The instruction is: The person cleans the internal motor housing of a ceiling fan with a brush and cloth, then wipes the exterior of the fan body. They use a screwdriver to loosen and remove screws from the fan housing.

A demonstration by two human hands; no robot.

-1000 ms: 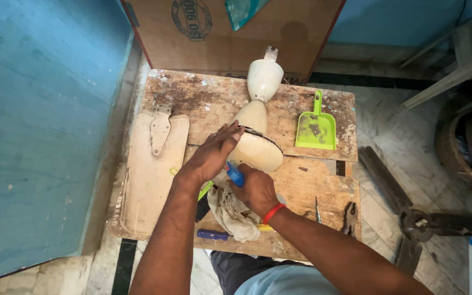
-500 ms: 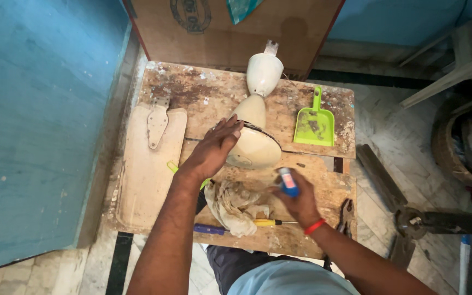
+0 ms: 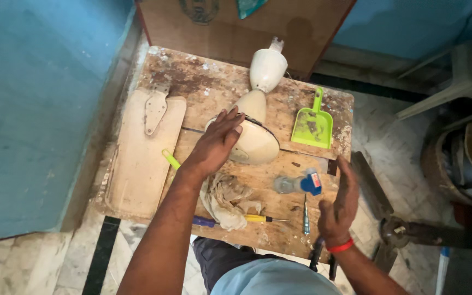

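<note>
Resting flat on the cream fan housing, the left hand pressed its spread fingers over the rounded shell in the middle of the worn wooden table. A second cream piece, bulb-shaped, lay just beyond the housing toward the far edge. The right hand hung open and empty near the table's right edge, palm turned inward, gripping nothing. Between the two hands lay a small clear bottle with a blue cap, on its side, close to the right hand but apart from it. A crumpled rag sat under the left forearm, touching a yellow-handled screwdriver. A thin metal tool lay just below the bottle. A green dustpan rested to the right of the housing, and a pale fan blade filled the table's left side.
</note>
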